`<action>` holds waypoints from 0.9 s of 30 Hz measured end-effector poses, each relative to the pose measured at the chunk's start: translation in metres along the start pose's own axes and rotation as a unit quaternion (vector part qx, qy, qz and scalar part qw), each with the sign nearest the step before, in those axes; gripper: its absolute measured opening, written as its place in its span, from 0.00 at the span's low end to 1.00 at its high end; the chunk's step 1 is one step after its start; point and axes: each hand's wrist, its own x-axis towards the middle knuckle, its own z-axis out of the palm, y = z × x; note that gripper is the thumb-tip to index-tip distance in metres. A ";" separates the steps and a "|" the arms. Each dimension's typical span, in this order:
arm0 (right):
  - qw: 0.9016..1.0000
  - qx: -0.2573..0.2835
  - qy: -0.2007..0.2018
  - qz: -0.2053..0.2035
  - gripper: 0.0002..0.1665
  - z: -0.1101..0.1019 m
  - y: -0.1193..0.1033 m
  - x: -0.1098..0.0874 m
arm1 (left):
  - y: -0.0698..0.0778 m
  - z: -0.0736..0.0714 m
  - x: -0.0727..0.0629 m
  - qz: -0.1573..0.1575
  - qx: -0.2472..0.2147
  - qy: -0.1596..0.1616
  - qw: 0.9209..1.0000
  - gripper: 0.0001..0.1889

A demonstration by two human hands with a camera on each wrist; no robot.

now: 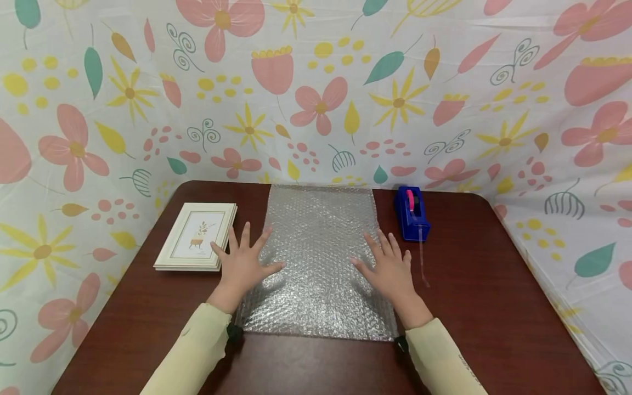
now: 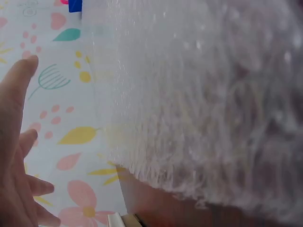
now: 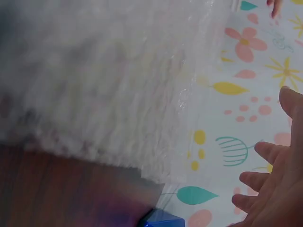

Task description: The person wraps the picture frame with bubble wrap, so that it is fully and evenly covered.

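Note:
A sheet of clear bubble wrap point(image 1: 321, 263) lies flat across the middle of the dark wooden table. Above its left edge is my left hand point(image 1: 243, 269), fingers spread and nothing in it. My right hand point(image 1: 392, 271) hovers by the right edge, its fingers likewise apart and holding nothing. In the left wrist view the bubble wrap point(image 2: 199, 104) fills most of the picture, with the left hand point(image 2: 14, 156) at the side. The right wrist view has the bubble wrap point(image 3: 104, 85) and the right hand point(image 3: 279, 175), with a gap between them.
Left of the wrap, a white picture frame point(image 1: 180, 233) with a deer drawing lies on what looks like another frame. A blue tape dispenser point(image 1: 412, 216) with a pink core stands at the back right, a strip of tape hanging off it. Flowered cloth point(image 1: 321, 104) hangs behind the table point(image 1: 306, 367).

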 end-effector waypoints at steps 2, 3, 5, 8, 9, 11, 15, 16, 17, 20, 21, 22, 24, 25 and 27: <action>1.000 -0.005 0.009 -0.010 0.48 0.000 0.002 0.000 | 0.001 0.000 -0.001 -0.005 -0.007 -0.005 1.000 0.50; 1.000 -0.005 0.012 -0.016 0.47 0.000 0.002 -0.001 | 0.002 0.001 -0.002 -0.007 -0.009 -0.006 1.000 0.50; 0.999 -0.006 0.018 -0.031 0.46 0.000 0.004 -0.001 | 0.003 0.002 -0.003 -0.013 -0.016 -0.012 1.000 0.49; 0.998 -0.012 0.023 -0.053 0.45 0.000 0.006 0.001 | 0.008 0.003 -0.005 -0.020 -0.025 -0.020 0.999 0.49; 0.998 -0.016 0.024 -0.061 0.45 0.000 0.007 0.002 | 0.009 0.004 -0.006 -0.022 -0.028 -0.023 0.999 0.49; 0.997 -0.022 0.023 -0.073 0.44 0.000 0.009 0.004 | 0.013 0.005 -0.007 -0.025 -0.036 -0.030 0.999 0.49; 0.995 -0.021 0.011 -0.099 0.43 0.000 0.012 0.010 | 0.021 0.006 -0.010 -0.030 -0.055 -0.039 0.997 0.47; 0.994 -0.022 0.005 -0.105 0.42 0.000 0.012 0.012 | 0.024 0.005 -0.011 -0.031 -0.061 -0.040 0.997 0.46; 0.993 -0.022 0.000 -0.113 0.42 0.001 0.012 0.014 | 0.026 0.006 -0.012 -0.032 -0.069 -0.042 0.996 0.45; 0.990 -0.025 -0.019 -0.134 0.42 0.002 0.014 0.021 | 0.031 0.006 -0.016 -0.034 -0.086 -0.045 0.995 0.42; 0.989 -0.027 -0.025 -0.140 0.42 0.002 0.014 0.023 | 0.033 0.007 -0.017 -0.033 -0.089 -0.043 0.995 0.41; 0.988 -0.029 -0.029 -0.146 0.42 0.002 0.014 0.025 | 0.034 0.008 -0.018 -0.032 -0.090 -0.042 0.995 0.41; 0.986 -0.033 -0.036 -0.157 0.42 0.003 0.016 0.030 | 0.037 0.011 -0.020 -0.032 -0.093 -0.042 0.994 0.40; 0.986 -0.035 -0.040 -0.160 0.43 0.003 0.017 0.032 | 0.038 0.012 -0.021 -0.031 -0.094 -0.043 0.994 0.41; 0.985 -0.041 -0.048 -0.163 0.43 0.004 0.019 0.037 | 0.042 0.015 -0.023 -0.028 -0.101 -0.046 0.993 0.41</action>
